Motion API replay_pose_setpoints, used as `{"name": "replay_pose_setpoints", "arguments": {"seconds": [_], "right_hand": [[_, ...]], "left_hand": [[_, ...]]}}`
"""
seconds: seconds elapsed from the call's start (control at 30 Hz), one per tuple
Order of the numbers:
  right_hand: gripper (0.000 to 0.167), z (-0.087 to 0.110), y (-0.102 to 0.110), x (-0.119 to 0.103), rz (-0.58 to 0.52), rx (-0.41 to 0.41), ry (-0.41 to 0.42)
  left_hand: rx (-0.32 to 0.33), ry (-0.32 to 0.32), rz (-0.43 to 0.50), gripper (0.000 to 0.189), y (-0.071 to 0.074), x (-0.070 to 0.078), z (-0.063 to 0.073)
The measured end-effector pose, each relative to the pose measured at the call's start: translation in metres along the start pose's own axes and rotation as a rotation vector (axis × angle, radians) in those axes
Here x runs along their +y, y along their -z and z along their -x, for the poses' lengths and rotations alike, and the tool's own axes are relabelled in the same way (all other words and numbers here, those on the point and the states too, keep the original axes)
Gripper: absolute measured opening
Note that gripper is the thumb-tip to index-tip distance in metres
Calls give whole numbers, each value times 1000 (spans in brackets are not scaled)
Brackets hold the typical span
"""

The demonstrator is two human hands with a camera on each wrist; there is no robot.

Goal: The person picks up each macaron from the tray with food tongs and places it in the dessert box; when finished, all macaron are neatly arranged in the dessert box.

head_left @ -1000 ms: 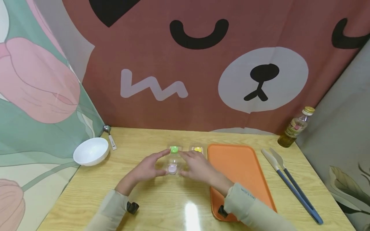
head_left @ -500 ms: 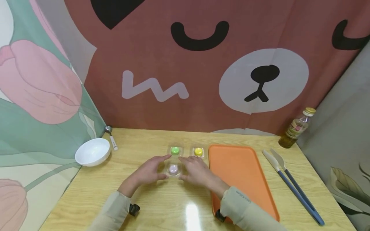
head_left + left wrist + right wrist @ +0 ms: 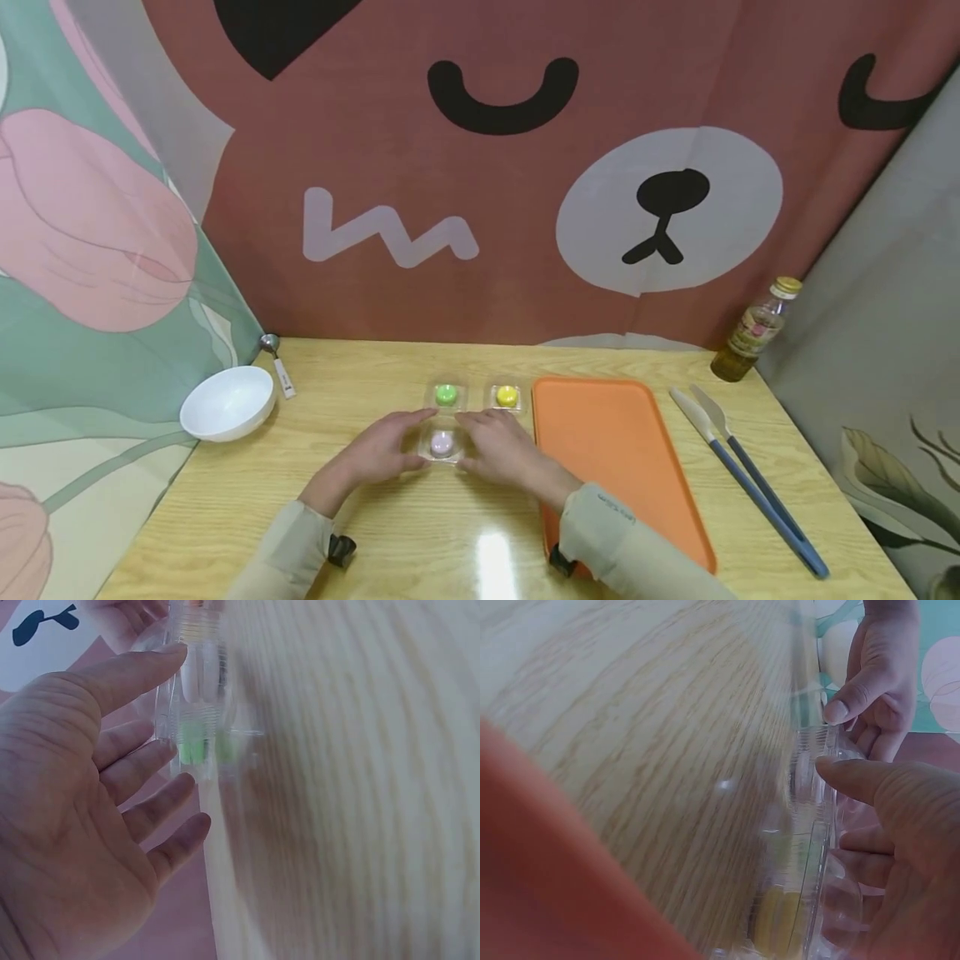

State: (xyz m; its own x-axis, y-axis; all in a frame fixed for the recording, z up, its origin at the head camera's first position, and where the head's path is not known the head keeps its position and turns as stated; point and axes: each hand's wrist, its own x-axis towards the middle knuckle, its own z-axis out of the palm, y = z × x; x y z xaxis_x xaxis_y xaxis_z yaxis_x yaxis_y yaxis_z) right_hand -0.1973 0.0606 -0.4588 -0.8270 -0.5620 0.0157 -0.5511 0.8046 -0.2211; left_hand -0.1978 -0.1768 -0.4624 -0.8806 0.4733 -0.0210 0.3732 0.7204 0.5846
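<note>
In the head view, a lilac macaron [image 3: 442,444] sits in a clear plastic box [image 3: 425,457] on the wooden table. My left hand [image 3: 381,448] is at its left side, thumb and index fingertips right at its edge. On the right side my right hand [image 3: 497,446] mirrors it, with the thumb [image 3: 847,776] at the box's edge in the right wrist view. Fingers of both hands look mostly straight and relaxed. Just behind stand similar boxes with a green macaron [image 3: 446,395] and a yellow macaron [image 3: 507,397].
An orange tray [image 3: 600,442] lies right of the boxes, partly under my right forearm. Farther right are two long blue-handled spreading knives [image 3: 761,487] and a bottle of amber liquid [image 3: 752,333]. A white bowl [image 3: 227,403] and a measuring spoon [image 3: 279,367] are at the left.
Both hands have come down slightly and toward the front edge, around the lilac macaron's box. The boxes keep their places; the head view has shifted a little.
</note>
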Motion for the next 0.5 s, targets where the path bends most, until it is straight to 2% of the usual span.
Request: {"name": "replay_pose_setpoints", "arguments": {"seconds": [0.23, 0.5], "right_hand": [[69, -2, 2, -1, -18, 3, 6], [68, -9, 2, -1, -40, 13, 3]], "left_hand": [[-19, 33, 15, 79, -2, -5, -1], [-39, 79, 80, 76, -2, -8, -2]]}}
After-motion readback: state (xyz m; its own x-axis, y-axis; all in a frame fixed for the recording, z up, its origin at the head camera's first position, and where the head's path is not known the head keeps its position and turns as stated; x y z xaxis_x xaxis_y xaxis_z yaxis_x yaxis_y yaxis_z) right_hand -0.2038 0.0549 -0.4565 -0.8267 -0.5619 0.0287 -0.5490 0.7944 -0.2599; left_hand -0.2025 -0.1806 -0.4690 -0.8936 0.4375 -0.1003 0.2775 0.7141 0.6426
